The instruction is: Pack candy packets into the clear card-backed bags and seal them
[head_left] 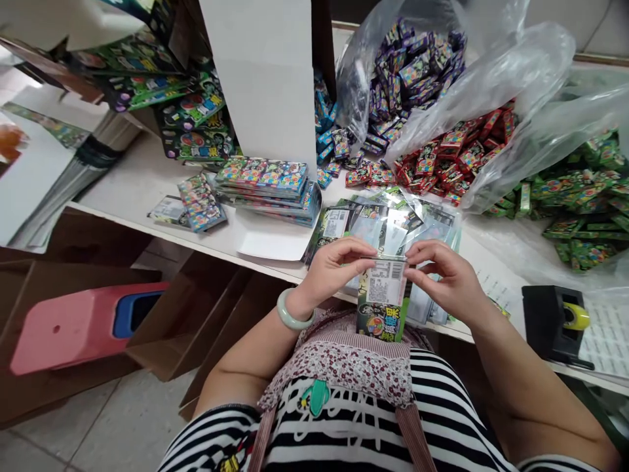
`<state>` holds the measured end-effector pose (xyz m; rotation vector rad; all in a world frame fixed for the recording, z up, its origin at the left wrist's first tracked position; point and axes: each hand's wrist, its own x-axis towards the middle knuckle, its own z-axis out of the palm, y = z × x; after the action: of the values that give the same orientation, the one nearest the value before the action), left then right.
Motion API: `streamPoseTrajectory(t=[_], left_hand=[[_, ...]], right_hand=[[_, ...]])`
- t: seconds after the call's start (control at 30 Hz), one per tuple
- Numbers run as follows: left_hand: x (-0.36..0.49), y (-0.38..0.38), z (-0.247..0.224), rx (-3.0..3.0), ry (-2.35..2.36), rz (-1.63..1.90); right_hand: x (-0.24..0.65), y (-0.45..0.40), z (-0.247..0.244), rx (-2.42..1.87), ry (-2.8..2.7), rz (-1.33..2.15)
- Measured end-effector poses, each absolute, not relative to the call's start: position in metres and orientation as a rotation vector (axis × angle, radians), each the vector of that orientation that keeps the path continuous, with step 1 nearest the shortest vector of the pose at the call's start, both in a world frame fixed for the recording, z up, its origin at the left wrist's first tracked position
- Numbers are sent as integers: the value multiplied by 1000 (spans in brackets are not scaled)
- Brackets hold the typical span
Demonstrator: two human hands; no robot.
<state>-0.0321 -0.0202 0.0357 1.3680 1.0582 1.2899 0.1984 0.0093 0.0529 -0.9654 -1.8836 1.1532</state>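
A flat candy packet (384,295), printed green and black with a white barcode label, stands upright at the table's front edge against my apron. My left hand (334,265) pinches its top edge at the left corner between thumb and fingers. At the right corner, my right hand (445,278) pinches the same edge. Under and behind my hands lie more flat packets and clear plastic sleeves (435,226), fanned over one another. Whether the packet's top is sealed I cannot tell.
Behind lie heaps of purple small boxes (417,72), red small boxes (452,154) and green small boxes (584,190), partly in clear bags. Stacked printed packs (265,180) are on the left. A tape dispenser (548,321) stands right. Below left are cartons (167,321) and a pink stool (73,328).
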Motion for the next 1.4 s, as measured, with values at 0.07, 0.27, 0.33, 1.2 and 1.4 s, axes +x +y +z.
streamPoseTrajectory(t=[0.07, 0.27, 0.33, 1.2, 1.4], left_hand=[[-30, -21, 38, 1387, 1048, 1291], [-24, -12, 45, 1261, 1053, 1246], [-26, -11, 45, 1294, 1038, 1247], [-36, -23, 29, 1749, 915, 1218], [-25, -22, 20, 1675, 941, 1222]], right_hand=[[198, 10, 57, -956, -1918, 1137], [188, 23, 67, -1061, -1838, 1316], [187, 24, 69, -1062, -1883, 1287], [204, -3, 47, -899, -2007, 988], [202, -10, 34, -931, -1931, 907]])
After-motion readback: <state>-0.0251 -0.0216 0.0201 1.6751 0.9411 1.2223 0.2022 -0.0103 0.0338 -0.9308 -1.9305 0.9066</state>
